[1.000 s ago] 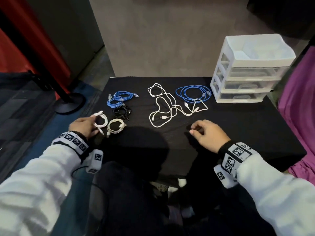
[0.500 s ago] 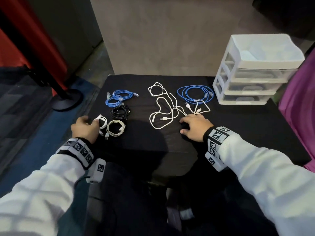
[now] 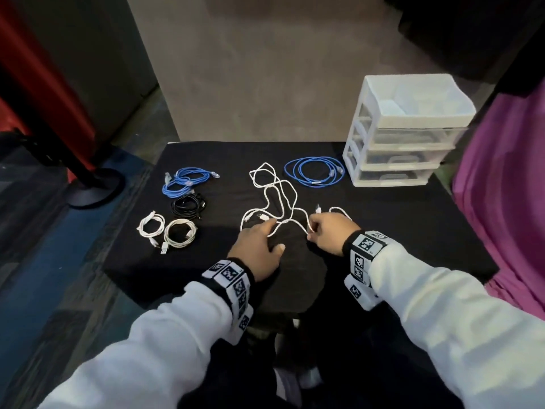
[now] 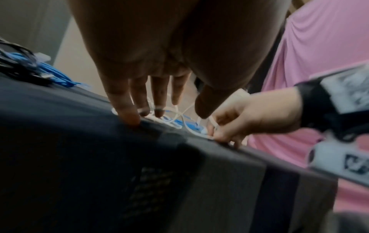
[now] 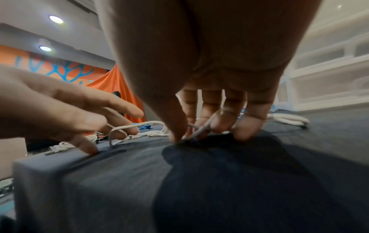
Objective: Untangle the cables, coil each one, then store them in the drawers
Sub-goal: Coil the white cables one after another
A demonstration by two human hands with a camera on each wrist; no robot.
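Observation:
A loose, tangled white cable (image 3: 280, 199) sprawls across the middle of the black table (image 3: 398, 231). My left hand (image 3: 262, 237) lies with straight fingers (image 4: 139, 100) touching the cable's near loops. My right hand (image 3: 321, 234) pinches a strand of the same cable (image 5: 201, 129) between thumb and fingers, down at the cloth. A coiled blue cable (image 3: 314, 172) lies just beyond, beside the white drawer unit (image 3: 398, 149), whose drawers are closed.
At the left of the table lie a blue coil (image 3: 182, 183), a black coil (image 3: 188, 205) and two white coils (image 3: 152, 227) (image 3: 180, 236). A purple cloth (image 3: 507, 202) hangs at the right. A stanchion base (image 3: 94, 187) stands on the floor at the left.
My left hand has left the small white coil and crossed right to the tangled cable. My right hand moved forward and took hold of a strand.

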